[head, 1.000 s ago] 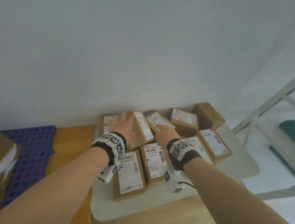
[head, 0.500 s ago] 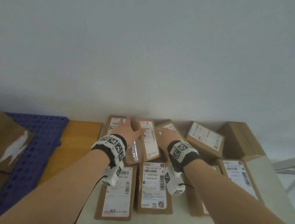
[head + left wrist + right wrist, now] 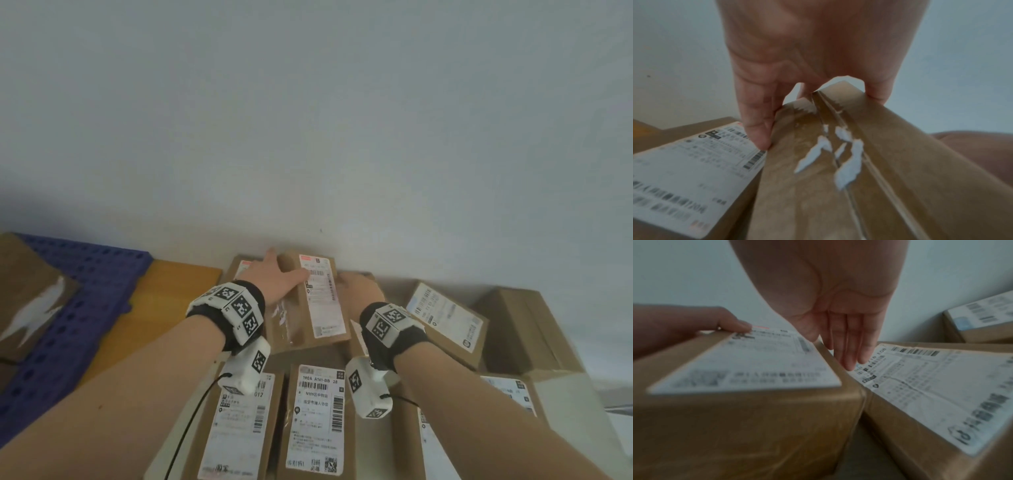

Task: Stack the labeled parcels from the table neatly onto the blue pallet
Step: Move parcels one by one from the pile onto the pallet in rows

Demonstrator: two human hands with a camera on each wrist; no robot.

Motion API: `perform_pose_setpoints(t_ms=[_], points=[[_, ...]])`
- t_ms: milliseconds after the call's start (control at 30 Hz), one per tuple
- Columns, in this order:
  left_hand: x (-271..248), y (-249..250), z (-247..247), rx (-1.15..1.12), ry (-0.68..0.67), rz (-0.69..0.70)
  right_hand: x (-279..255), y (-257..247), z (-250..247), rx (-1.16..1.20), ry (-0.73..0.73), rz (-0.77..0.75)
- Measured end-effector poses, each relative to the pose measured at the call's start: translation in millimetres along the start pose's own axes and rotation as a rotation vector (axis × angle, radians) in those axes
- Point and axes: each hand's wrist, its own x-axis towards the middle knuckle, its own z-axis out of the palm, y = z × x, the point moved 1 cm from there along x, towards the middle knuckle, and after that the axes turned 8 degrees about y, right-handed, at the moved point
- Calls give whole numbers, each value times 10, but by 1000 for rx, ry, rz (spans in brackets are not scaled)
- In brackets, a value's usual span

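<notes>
A brown labeled parcel [image 3: 308,308] stands tilted on its side among several others against the wall. My left hand [image 3: 281,272] grips its far end, thumb on the white label and fingers [image 3: 756,129] down the opposite face, spanning the taped side [image 3: 838,178]. Straight fingers [image 3: 846,353] of my right hand [image 3: 358,284] reach down between this parcel [image 3: 748,402] and the neighbouring parcel [image 3: 941,386]. At the left lies the blue pallet [image 3: 85,308], with one brown parcel [image 3: 27,291] lying on it.
Labeled parcels [image 3: 315,418] lie flat in front of my wrists, on a pale sheet over the wooden table [image 3: 164,301]. A plain brown box [image 3: 520,329] sits at the right. The white wall [image 3: 308,137] stands directly behind the parcels.
The view has moved closer and tilted up. My left hand has closed round the tilted parcel's far end, and my right hand has slid in along its right side.
</notes>
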Motion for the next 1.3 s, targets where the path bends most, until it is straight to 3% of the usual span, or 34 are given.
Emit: perform_pose_setpoints(t_ms=[267, 467, 767, 1100, 1300], points=[[-76, -36, -345, -258, 87, 44, -135, -266, -128, 251, 60, 75], [-147, -242, -456, -354, 3, 80, -334, -583, -104, 386, 130, 84], [-335, -589, -709, -493, 53, 183, -707, -969, 131, 643, 215, 184], [-584, -848, -614, -515, -87, 292, -1258, -985, 414, 855, 331, 317], [-848, -1008, -682, -482, -75, 339, -1573, -1057, 570, 908, 351, 323]])
